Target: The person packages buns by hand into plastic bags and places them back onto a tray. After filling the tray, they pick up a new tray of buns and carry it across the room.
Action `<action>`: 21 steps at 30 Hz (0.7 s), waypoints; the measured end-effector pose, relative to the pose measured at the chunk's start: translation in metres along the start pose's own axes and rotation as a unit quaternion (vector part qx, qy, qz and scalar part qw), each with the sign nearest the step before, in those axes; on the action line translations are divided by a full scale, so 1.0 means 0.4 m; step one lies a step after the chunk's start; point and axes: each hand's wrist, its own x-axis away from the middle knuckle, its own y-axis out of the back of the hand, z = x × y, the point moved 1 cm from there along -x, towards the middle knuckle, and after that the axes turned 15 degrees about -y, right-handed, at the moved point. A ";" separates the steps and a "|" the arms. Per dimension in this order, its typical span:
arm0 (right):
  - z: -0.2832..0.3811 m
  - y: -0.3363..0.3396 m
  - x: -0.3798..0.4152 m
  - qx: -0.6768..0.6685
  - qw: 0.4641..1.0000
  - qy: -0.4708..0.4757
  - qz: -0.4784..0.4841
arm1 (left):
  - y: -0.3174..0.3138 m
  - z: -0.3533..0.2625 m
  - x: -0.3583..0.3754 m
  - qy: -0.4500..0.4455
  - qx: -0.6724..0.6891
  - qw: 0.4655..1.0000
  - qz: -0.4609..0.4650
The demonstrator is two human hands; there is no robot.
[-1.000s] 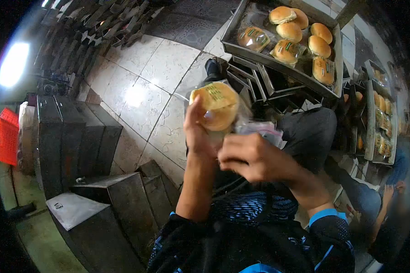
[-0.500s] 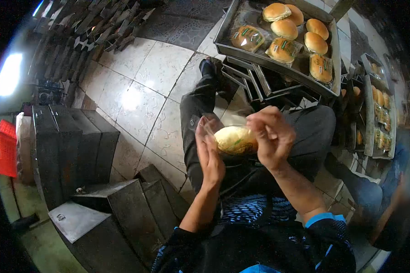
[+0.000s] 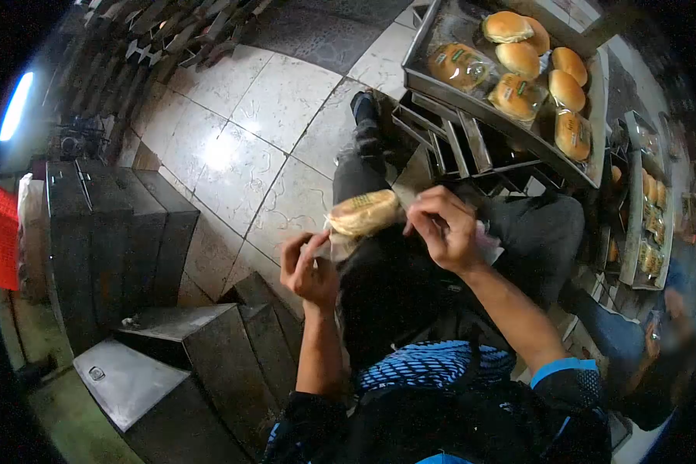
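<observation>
A bun in a clear printed bag [image 3: 365, 213] hangs between my two hands, above my left leg. My left hand [image 3: 311, 267] is closed at the left end of the bag, pinching it below the bun. The fingers of my right hand [image 3: 447, 230] are pinched together at the bag's right end, slightly blurred. A pinkish clear plastic piece [image 3: 487, 241] shows on my lap behind the right hand. Up and to the right, a metal tray [image 3: 483, 110] holds bare buns [image 3: 518, 59] and several bagged buns [image 3: 574, 135].
Stacked metal pans [image 3: 479, 143] support the tray. Dark metal boxes [image 3: 116, 232] stand at the left, near a red crate [image 3: 4, 240]. Another tray of bagged buns [image 3: 653, 220] is at the far right, beside another person's arm [image 3: 653, 340]. White tiles [image 3: 236, 158] cover the floor.
The bagged bun has moved up and left and has tilted. My left hand has dropped lower and left, while the right stays near the bag's other end. The view has shifted slightly.
</observation>
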 end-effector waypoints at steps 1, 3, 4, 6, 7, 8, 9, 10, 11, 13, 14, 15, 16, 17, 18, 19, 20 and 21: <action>0.005 -0.003 0.000 0.028 0.999 0.021 -0.003 | 0.008 -0.018 -0.001 0.031 0.004 1.000 -0.001; 0.028 -0.002 -0.013 0.085 0.994 0.073 -0.009 | -0.005 -0.026 -0.002 0.060 0.037 0.997 -0.032; 0.027 -0.008 -0.024 0.131 0.984 0.115 -0.043 | -0.015 -0.021 -0.006 0.057 0.051 0.997 -0.028; 0.028 -0.044 -0.081 0.147 0.968 0.200 -0.033 | -0.051 -0.012 -0.022 0.026 0.055 0.998 -0.030; 0.031 -0.071 -0.106 0.153 0.959 0.238 -0.028 | -0.075 -0.012 -0.032 0.045 0.070 0.996 -0.021; 0.039 -0.101 -0.126 0.130 0.971 0.200 -0.015 | -0.100 -0.001 -0.052 0.069 0.049 0.996 -0.024; 0.041 -0.112 -0.163 0.138 0.969 0.199 -0.056 | -0.118 0.011 -0.067 0.090 0.029 0.995 -0.027; 0.026 -0.096 -0.188 0.114 0.981 0.108 -0.117 | -0.107 0.045 -0.059 0.196 0.097 0.974 -0.062; 0.007 -0.082 -0.201 0.089 0.980 0.018 -0.176 | -0.096 0.074 -0.051 0.297 0.163 0.936 -0.096; -0.021 -0.095 -0.104 0.124 0.973 -0.032 -0.191 | -0.028 0.023 -0.043 0.413 0.167 0.895 -0.024; -0.024 -0.105 -0.046 0.084 0.979 -0.080 -0.170 | 0.006 0.010 -0.006 0.423 0.177 0.889 -0.003; -0.010 -0.110 0.006 0.075 0.979 -0.098 -0.163 | 0.037 -0.006 0.032 0.434 0.187 0.881 0.021; -0.034 -0.106 0.062 0.099 0.969 -0.191 -0.119 | 0.061 -0.032 0.063 0.436 0.151 0.885 0.056; -0.050 -0.100 0.109 0.072 0.968 -0.219 -0.101 | 0.080 -0.062 0.091 0.437 0.116 0.887 0.092; -0.088 -0.087 0.142 0.134 0.963 -0.226 -0.061 | 0.085 -0.088 0.118 0.419 0.091 0.899 0.091; -0.131 -0.066 0.167 0.195 0.954 -0.227 -0.021 | 0.084 -0.105 0.134 0.397 0.066 0.912 0.084; -0.139 -0.048 0.169 0.213 0.950 -0.227 -0.012 | 0.086 -0.115 0.133 0.330 0.061 0.939 0.077; -0.115 -0.029 0.151 0.236 0.955 -0.178 -0.039 | 0.086 -0.121 0.127 0.341 0.080 0.935 0.060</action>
